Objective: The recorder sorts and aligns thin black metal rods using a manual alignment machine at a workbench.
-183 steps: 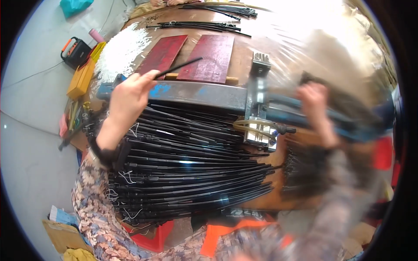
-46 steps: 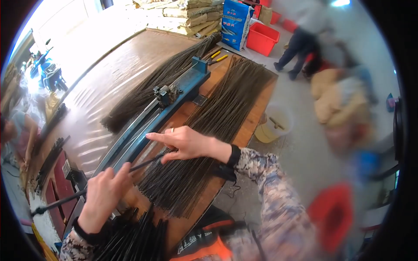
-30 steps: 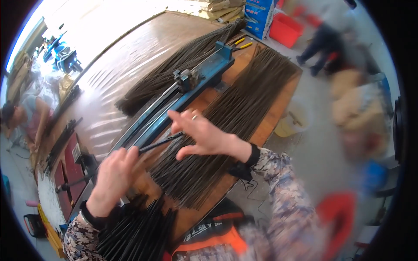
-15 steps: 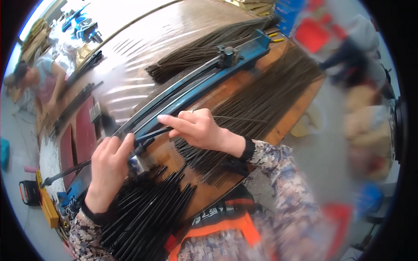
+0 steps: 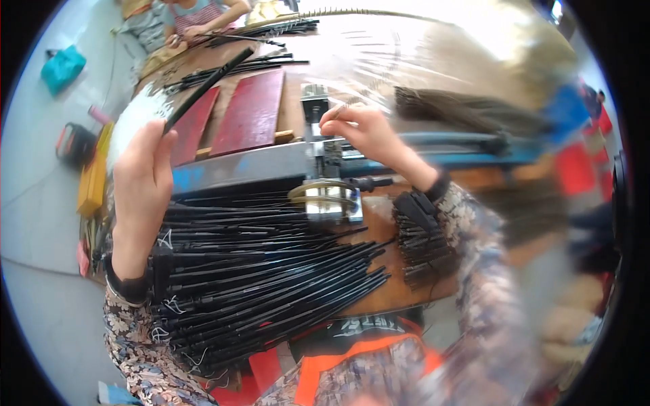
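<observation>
My left hand (image 5: 142,183) is closed around the lower end of a black rod (image 5: 210,84), which slants up and away to the right over red boards. My right hand (image 5: 369,132) is held over a metal clamp device (image 5: 328,159) on a long blue-grey rail (image 5: 237,166). Its thumb and forefinger are pinched together; whatever they hold is too thin to make out. Below both hands lies a wide pile of black rods (image 5: 271,264), some with white string loops at their left ends.
Two red boards (image 5: 247,111) lie behind the rail. A bundle of thin brown rods (image 5: 460,111) rests at the far right. Across the table a person (image 5: 203,17) handles other black rods (image 5: 244,64). A yellow bar (image 5: 95,179) runs along the left edge.
The view has swung left. My left hand has raised the black rod off the rail to a steep slant. My right hand has moved from beside the rod to above the clamp device.
</observation>
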Motion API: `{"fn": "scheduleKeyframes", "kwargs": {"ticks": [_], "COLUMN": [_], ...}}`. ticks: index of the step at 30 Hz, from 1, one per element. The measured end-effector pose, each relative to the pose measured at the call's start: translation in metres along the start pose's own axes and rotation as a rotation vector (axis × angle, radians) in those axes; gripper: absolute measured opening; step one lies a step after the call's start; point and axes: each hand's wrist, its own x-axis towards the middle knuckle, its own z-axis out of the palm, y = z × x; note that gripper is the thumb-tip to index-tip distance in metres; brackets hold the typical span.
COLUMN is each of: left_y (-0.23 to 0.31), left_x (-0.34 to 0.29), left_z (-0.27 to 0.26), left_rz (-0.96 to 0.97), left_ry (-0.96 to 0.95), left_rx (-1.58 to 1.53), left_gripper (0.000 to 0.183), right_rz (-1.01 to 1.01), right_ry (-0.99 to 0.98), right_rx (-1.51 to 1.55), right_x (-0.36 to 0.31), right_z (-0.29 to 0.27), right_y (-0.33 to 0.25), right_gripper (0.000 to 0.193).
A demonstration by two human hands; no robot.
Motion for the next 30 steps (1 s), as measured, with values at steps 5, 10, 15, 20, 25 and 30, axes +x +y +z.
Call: {"fn": "scheduleKeyframes", "kwargs": {"ticks": [5, 10, 15, 20, 25, 30], "left_y": [-0.032, -0.029, -0.034, -0.046, 0.037, 0.025], "left_x": [-0.084, -0.106, -0.097, -0.087, -0.028, -0.034], "left_z": [-0.009, 0.011, 0.030, 0.089, 0.202, 0.215], "left_rz": [-0.180, -0.201, -0.204, -0.089, 0.186, 0.209], "left_ry": [-0.065, -0.053, -0.054, -0.153, -0.218, -0.165], "left_rx": [0.036, -0.012, 0.047, -0.092, -0.319, -0.264], "left_gripper": [0.015, 0.018, 0.016, 0.015, 0.008, 0.018], "right_rz": [-0.257, -0.218, -0.417, 0.001, -0.023, -0.087], "right_ry": [-0.091, -0.331, -0.022, 0.152, 0.033, 0.120], "right_rx": [-0.359, -0.509, -0.855, -0.902, -1.326, -1.194], "right_x": [0.012, 0.017, 0.001, -0.117, -0.161, -0.166], "right_z": [0.030, 0.047, 0.010, -0.136, -0.207, -0.200], "right_y": [0.021, 0.018, 0.034, 0.093, 0.075, 0.096], "right_gripper": [0.012, 0.018, 0.012, 0.002, 0.008, 0.007]}}
